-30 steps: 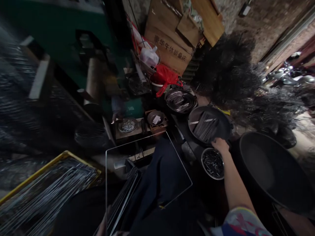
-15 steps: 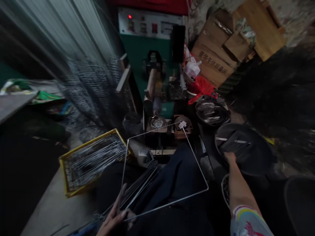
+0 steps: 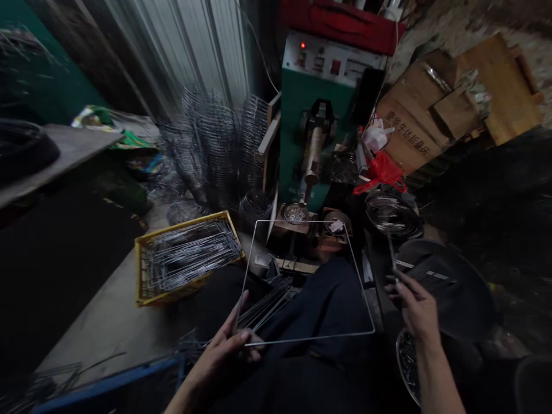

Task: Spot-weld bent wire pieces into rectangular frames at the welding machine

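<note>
My left hand (image 3: 228, 348) pinches the near left corner of a thin square wire frame (image 3: 361, 287), which it holds level over my dark-trousered lap. My right hand (image 3: 414, 305) is closed on a short straight metal rod (image 3: 390, 253) that sticks up from the fingers. It hovers just left of a dark round pan (image 3: 470, 299) holding several more rods. In front of me stands a green welding machine (image 3: 310, 121) with a red light on its panel.
A yellow crate (image 3: 142, 276) of bent wire pieces lies on the floor at left. Stacked wire racks (image 3: 215, 149) lean behind it. Another pan of wire (image 3: 392, 213), a red bag (image 3: 382, 169) and cardboard boxes (image 3: 414, 132) stand at right. A small bowl of metal bits (image 3: 407, 362) sits near my right arm.
My right hand has lifted off the dark pan with a rod in it and come toward the frame. My left hand has raised the frame. The view has swung left.
</note>
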### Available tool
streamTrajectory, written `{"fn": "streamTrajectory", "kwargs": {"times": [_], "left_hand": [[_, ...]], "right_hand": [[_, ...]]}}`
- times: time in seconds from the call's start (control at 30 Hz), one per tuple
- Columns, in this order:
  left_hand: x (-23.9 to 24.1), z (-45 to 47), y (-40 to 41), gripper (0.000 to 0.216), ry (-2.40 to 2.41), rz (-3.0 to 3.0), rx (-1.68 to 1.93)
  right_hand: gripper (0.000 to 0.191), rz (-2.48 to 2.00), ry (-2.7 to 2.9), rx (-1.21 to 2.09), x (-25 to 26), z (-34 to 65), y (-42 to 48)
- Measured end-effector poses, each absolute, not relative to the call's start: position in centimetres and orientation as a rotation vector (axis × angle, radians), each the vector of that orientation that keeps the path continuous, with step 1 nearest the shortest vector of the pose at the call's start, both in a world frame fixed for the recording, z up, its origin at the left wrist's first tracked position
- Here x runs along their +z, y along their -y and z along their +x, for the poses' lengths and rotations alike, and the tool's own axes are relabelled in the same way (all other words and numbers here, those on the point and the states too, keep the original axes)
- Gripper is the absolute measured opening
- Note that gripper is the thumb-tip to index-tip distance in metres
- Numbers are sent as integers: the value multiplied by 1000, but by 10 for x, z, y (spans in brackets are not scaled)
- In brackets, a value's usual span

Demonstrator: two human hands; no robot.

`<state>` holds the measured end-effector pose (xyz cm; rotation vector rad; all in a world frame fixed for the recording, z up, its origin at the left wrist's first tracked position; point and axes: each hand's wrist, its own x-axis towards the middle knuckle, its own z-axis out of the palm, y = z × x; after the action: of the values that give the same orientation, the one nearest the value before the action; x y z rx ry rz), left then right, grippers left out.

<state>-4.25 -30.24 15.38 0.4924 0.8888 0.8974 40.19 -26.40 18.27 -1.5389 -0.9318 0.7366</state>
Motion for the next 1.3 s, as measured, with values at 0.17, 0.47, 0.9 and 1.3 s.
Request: {"fn": "streamTrajectory", "kwargs": {"times": [0.17, 0.47, 0.9, 1.3], "left_hand": [[150, -42, 300, 99, -832, 519, 923], [147, -47, 304, 101, -807, 528, 961], [144, -45, 300, 98, -819, 549, 986], [153, -31, 298, 100, -800, 551, 974]], "right_hand": [[32, -1354, 1436, 1041, 194, 284, 271], [37, -1326, 1938, 932, 183, 242, 265], [39, -1669, 1824, 651, 179, 276, 280], [53, -1277, 2308, 813, 174, 224, 280]]}}
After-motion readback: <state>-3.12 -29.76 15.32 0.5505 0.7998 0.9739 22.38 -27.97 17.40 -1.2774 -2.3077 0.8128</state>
